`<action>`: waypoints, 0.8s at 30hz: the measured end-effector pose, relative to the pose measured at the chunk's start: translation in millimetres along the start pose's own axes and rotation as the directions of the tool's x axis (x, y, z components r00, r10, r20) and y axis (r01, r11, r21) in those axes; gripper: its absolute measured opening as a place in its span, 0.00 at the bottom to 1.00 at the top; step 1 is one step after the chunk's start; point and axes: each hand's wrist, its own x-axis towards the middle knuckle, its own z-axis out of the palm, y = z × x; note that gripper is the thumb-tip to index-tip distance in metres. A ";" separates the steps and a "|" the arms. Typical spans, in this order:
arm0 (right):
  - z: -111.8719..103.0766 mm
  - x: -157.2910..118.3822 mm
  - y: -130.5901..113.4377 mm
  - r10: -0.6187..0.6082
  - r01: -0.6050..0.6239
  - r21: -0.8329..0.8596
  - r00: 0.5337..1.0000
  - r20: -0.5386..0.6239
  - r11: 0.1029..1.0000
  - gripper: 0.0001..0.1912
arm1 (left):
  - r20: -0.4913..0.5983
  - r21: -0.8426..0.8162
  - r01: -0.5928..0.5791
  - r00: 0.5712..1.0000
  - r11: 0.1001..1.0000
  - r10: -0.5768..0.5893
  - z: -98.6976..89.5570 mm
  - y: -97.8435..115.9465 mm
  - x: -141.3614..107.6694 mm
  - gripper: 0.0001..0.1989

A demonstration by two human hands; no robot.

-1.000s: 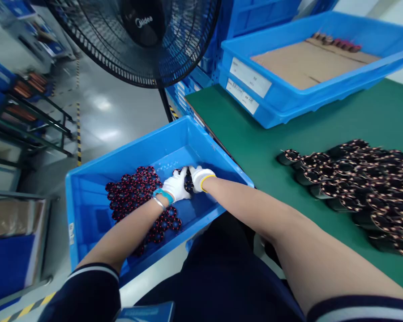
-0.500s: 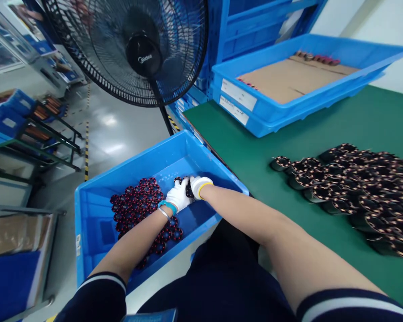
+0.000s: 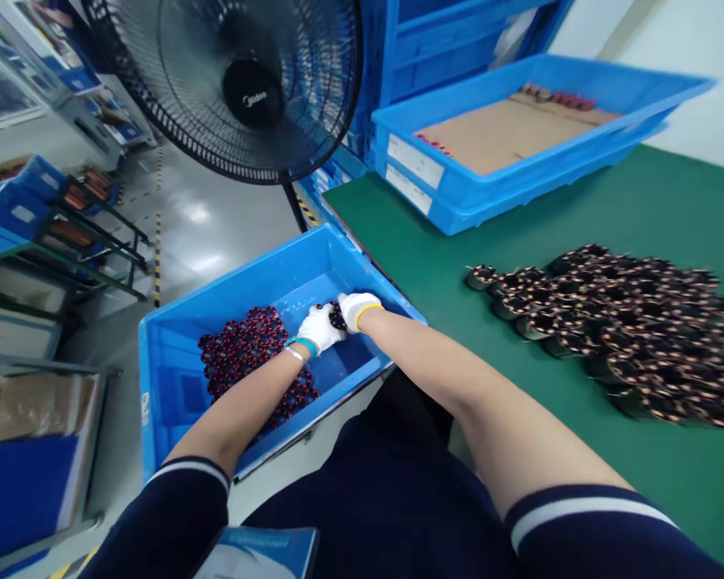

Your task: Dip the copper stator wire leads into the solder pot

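Observation:
My left hand (image 3: 318,331), in a white glove, and my gloved right hand (image 3: 357,309) are close together inside a blue plastic bin (image 3: 229,293). Both are closed around dark, ring-like wound stators (image 3: 337,316) held between them; the fingers hide most of these, so their number cannot be told. Left of my hands, many red-and-black wound stators (image 3: 241,347) stand packed side by side on the bin floor. My left forearm covers part of that group.
On the green table (image 3: 416,257) to the right stand many copper-wound stators (image 3: 579,310). Stacked blue trays (image 3: 476,197) with a cardboard sheet lie behind them. A black fan (image 3: 253,92) stands beyond the bin. Racks with blue boxes (image 3: 18,209) are at left.
The view has shifted a little, so the table and its stators appear further left. My hands remain together around the stators in the bin.

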 end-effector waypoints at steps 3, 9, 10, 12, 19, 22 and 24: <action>-14.2 -25.7 -3.5 0.005 -0.002 0.022 0.991 -0.132 1.000 0.21 | -0.066 0.010 -0.026 0.997 1.000 0.027 -22.4 4.6 -14.9 0.31; -41.1 -104.8 5.2 0.117 -0.079 0.098 0.871 -0.478 0.992 0.18 | -0.275 0.169 -0.116 0.948 0.979 0.160 -80.2 41.3 -49.9 0.30; -41.8 -122.8 10.7 0.161 -0.116 0.119 0.849 -0.503 0.986 0.20 | -0.270 0.204 -0.159 0.939 0.966 0.211 -86.3 54.0 -55.9 0.29; -36.4 -160.5 24.9 0.259 -0.202 0.167 0.820 -0.510 0.965 0.26 | -0.214 0.255 -0.293 0.913 0.922 0.349 -90.3 83.6 -66.7 0.27; 25.6 -259.1 87.3 0.682 -0.559 0.414 0.685 -0.258 0.718 0.32 | 0.218 0.190 -0.742 0.671 0.643 0.709 -42.5 205.0 -81.4 0.22; 43.4 -283.2 110.1 0.779 -0.648 0.458 0.597 -0.192 0.609 0.35 | 0.303 0.155 -0.818 0.573 0.554 0.761 -25.1 245.6 -85.5 0.26; 53.7 -297.5 123.2 0.819 -0.681 0.471 0.540 -0.194 0.561 0.37 | 0.311 0.148 -0.827 0.560 0.543 0.768 -20.5 260.8 -90.2 0.30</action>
